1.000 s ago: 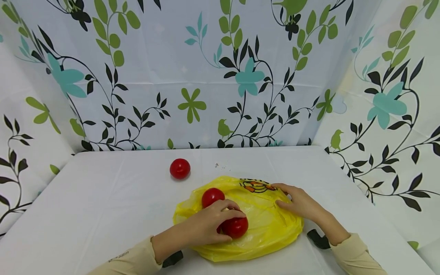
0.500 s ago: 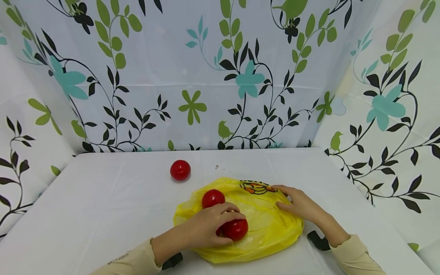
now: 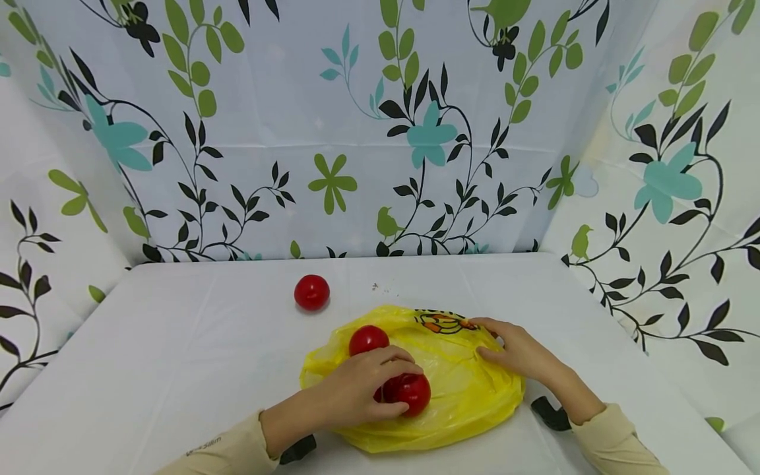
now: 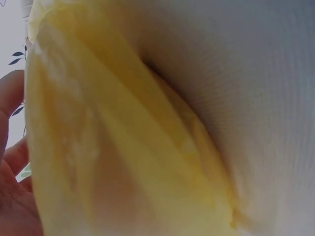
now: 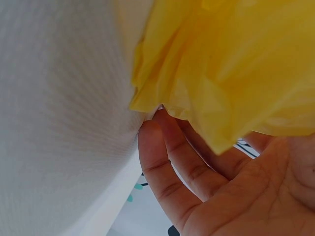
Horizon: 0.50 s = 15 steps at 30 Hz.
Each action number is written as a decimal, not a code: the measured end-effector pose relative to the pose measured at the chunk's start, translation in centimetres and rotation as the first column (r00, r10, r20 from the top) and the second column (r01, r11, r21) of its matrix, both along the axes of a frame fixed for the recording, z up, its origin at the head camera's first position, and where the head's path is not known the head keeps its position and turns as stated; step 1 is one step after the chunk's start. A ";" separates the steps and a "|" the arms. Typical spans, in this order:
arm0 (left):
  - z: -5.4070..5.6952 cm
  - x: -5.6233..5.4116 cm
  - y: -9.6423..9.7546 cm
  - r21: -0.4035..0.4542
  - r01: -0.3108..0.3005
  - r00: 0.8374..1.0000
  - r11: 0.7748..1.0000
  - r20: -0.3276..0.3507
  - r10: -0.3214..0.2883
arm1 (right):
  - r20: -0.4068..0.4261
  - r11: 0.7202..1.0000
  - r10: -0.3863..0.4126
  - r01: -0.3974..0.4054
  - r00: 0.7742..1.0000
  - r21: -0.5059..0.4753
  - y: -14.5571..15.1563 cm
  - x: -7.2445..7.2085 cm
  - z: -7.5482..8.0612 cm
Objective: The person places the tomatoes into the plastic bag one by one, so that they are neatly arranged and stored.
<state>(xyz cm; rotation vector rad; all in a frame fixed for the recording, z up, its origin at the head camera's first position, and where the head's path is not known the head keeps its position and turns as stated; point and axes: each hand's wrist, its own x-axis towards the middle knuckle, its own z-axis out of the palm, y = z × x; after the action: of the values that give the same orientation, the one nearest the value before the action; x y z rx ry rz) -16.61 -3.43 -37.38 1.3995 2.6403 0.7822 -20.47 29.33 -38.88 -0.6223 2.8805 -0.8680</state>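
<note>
A yellow plastic bag (image 3: 460,392) lies crumpled on the white table, with red tomatoes on its near and left parts. My left hand (image 3: 359,389) reaches over the bag's left side and grips a tomato (image 3: 411,394) between fingers and thumb. Another tomato (image 3: 368,340) sits just beyond that hand. A sliver of red also shows beside the gripped tomato, partly hidden by the hand. My right hand (image 3: 516,349) holds the bag's right edge, thumb on the near side and fingers farther back. In the right wrist view, yellow plastic (image 5: 221,64) covers part of the palm.
A single tomato (image 3: 311,292) stands on the white table (image 3: 178,349) beyond the bag, to the left. Small dark specks mark the cloth near the back. Patterned curtains (image 3: 356,132) enclose the table at the back and sides. Black straps hang at both wrists.
The gripped tomato has turned and shifted slightly right under my left fingers, which have moved a little. My right hand and the bag stay where they were.
</note>
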 end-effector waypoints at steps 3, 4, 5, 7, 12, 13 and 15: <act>0.3 0.0 0.0 0.031 0.000 1.000 1.000 -0.001 0.000 | -0.004 1.000 0.002 -0.002 1.000 -0.001 0.0 0.0 0.1; 0.4 0.0 0.0 0.043 0.000 1.000 0.999 -0.001 0.000 | -0.005 1.000 0.000 0.000 1.000 -0.001 0.0 0.0 0.1; 0.5 0.0 0.0 0.053 0.001 1.000 0.999 -0.004 -0.001 | -0.005 1.000 0.004 -0.004 1.000 -0.003 0.0 0.0 0.2; 0.6 0.0 -0.1 0.074 0.004 1.000 0.997 0.004 -0.004 | -0.007 1.000 0.008 -0.008 1.000 -0.004 0.0 0.0 0.2; 0.9 -0.4 -0.5 0.114 0.018 0.999 0.993 -0.036 -0.014 | -0.002 1.000 0.014 -0.014 1.000 -0.012 0.1 0.0 0.2; 1.0 -0.5 -0.6 0.123 0.018 0.999 0.992 -0.050 -0.011 | -0.001 1.000 0.012 -0.012 1.000 -0.011 0.1 0.0 0.1; 1.3 -0.7 -0.8 0.139 0.006 0.997 0.990 -0.077 0.005 | 0.002 1.000 0.012 -0.012 1.000 -0.013 0.1 0.0 0.1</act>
<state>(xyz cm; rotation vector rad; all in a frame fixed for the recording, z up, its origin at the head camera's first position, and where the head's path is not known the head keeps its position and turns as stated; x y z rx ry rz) -17.29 -4.27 -36.06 1.4924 2.6889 0.9483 -20.50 29.47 -38.76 -0.6385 2.8690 -0.8857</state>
